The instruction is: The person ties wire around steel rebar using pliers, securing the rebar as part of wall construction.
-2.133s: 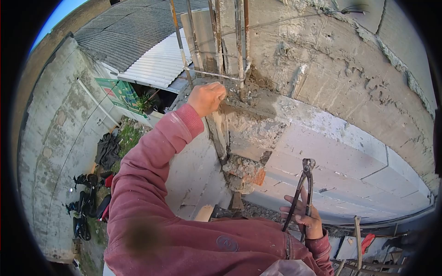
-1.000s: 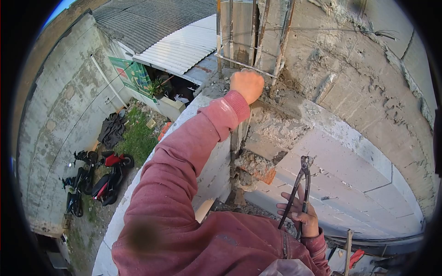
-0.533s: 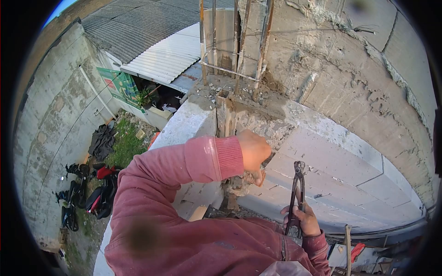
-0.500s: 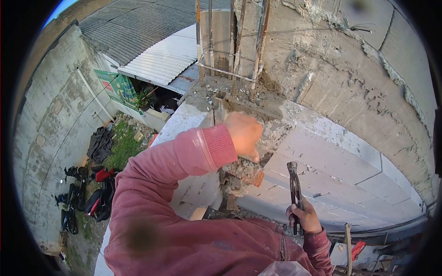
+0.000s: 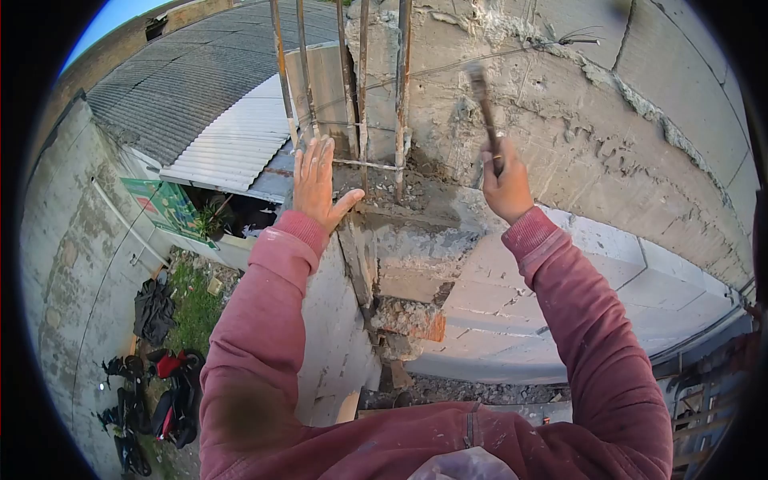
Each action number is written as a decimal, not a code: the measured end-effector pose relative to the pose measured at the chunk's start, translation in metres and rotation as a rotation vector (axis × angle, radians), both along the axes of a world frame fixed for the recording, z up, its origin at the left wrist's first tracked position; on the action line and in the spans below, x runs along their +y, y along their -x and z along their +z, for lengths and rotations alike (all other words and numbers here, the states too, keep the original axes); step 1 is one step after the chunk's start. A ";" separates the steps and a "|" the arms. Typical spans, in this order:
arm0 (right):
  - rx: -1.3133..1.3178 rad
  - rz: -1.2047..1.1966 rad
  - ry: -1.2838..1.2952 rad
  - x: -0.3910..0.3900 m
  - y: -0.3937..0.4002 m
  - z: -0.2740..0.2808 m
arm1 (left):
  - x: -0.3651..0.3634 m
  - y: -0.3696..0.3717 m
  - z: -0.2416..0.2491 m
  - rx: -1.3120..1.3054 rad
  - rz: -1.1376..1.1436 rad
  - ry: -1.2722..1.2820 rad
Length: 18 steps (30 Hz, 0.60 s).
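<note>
I log my left hand (image 5: 316, 186): fingers spread open, beside the rebar cage (image 5: 352, 88). My right hand (image 5: 506, 186): fist closed around raised pincers (image 5: 483, 104), blurred.

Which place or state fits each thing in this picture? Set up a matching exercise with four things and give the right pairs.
Things
1. left hand
2. dark metal pincers
3. rusty steel rebars
4. red motorbike

Places or states
A. parked on the ground far below
B. raised in the right hand
C. standing upright out of the grey concrete column top
D. open, fingers spread, beside the bars

Pairs: 1-D, 2-B, 3-C, 4-A
</note>
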State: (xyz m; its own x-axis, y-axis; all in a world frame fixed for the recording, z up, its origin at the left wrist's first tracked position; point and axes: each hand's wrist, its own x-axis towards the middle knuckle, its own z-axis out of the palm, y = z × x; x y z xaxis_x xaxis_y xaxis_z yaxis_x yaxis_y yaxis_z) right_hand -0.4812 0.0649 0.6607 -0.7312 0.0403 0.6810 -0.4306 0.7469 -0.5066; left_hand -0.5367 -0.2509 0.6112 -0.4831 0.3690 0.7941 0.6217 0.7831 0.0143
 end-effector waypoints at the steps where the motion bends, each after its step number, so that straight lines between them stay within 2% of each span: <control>1: -0.459 -0.149 -0.547 0.001 -0.002 0.009 | 0.002 -0.001 -0.001 -0.012 0.002 0.017; 2: -0.481 -0.100 -0.626 0.009 0.011 -0.009 | 0.003 -0.003 -0.002 -0.018 0.008 0.032; 5: -0.320 -0.086 -0.490 0.002 0.001 0.019 | 0.001 0.003 -0.005 -0.051 0.040 0.135; 8: 0.014 -0.007 0.137 -0.022 -0.014 0.040 | 0.005 0.007 -0.004 -0.075 0.064 0.151; 11: -0.356 -0.263 -0.652 -0.004 0.006 0.016 | 0.006 0.006 -0.008 -0.037 0.043 0.099; 12: -0.428 -0.229 -0.738 0.001 0.009 0.010 | 0.008 0.004 -0.007 -0.016 0.045 0.077; 15: -0.235 -0.218 -0.591 0.021 0.007 0.022 | 0.006 0.004 -0.004 -0.078 0.068 0.120; 16: -0.217 -0.132 -0.342 0.018 0.003 0.029 | 0.005 0.004 -0.001 -0.126 0.081 0.160; 18: -0.006 -0.041 0.045 -0.007 -0.002 0.024 | 0.005 0.005 -0.001 -0.159 0.092 0.177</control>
State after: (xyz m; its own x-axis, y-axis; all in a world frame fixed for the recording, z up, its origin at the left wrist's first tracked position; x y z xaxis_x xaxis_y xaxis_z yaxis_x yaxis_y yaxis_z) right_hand -0.4790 0.0580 0.6845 -0.7321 0.1013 0.6736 -0.3968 0.7403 -0.5427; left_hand -0.5414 -0.2463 0.6100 -0.6348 0.4442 0.6322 0.5482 0.8355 -0.0366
